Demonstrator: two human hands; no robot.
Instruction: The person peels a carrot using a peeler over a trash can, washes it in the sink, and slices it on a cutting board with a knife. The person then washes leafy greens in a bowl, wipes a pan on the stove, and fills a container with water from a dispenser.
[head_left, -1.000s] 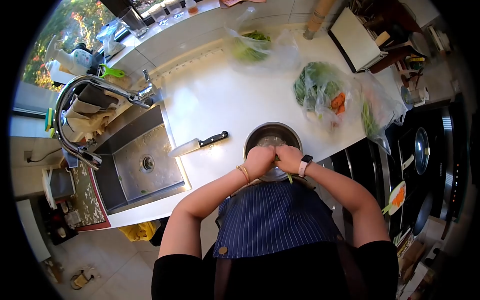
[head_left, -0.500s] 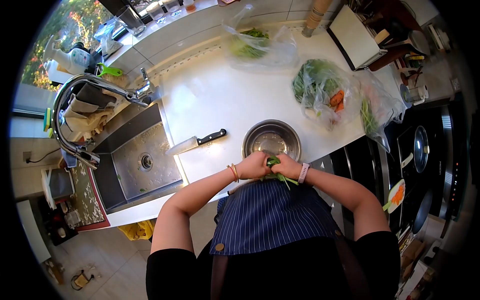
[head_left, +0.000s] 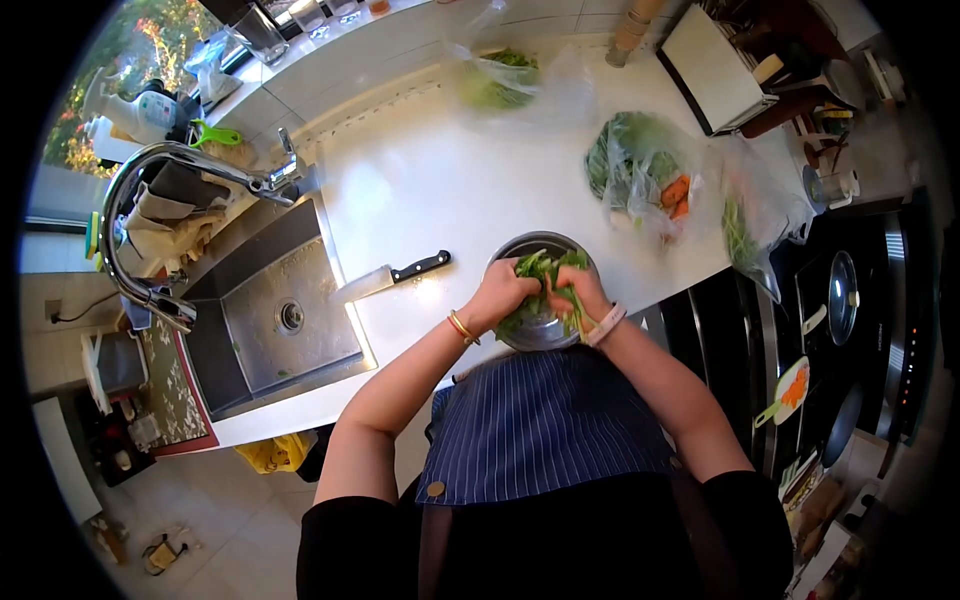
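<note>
Leafy greens point(head_left: 538, 265) are gripped between my two hands over a round metal bowl point(head_left: 548, 338) at the counter's front edge. My left hand point(head_left: 503, 291) has its fingers closed round the bunch on the bowl's left side. On the right side, my right hand point(head_left: 580, 295) grips more of the leaves and stems, its fingers partly hidden by them. Left of the bowl lies a knife point(head_left: 395, 275) with a black handle, its blade reaching toward the sink.
A steel sink point(head_left: 270, 330) with a curved tap point(head_left: 190, 150) is at the left. Plastic bags of greens point(head_left: 500, 80) and carrots with greens point(head_left: 640, 180) lie on the white counter point(head_left: 430, 180). The black stove point(head_left: 815, 330) is at the right, with a green-handled board point(head_left: 790, 395) bearing orange pieces.
Both hands have moved up and forward from the bowl's near rim to over the bowl. The greens now spread out between them instead of hanging toward the apron.
</note>
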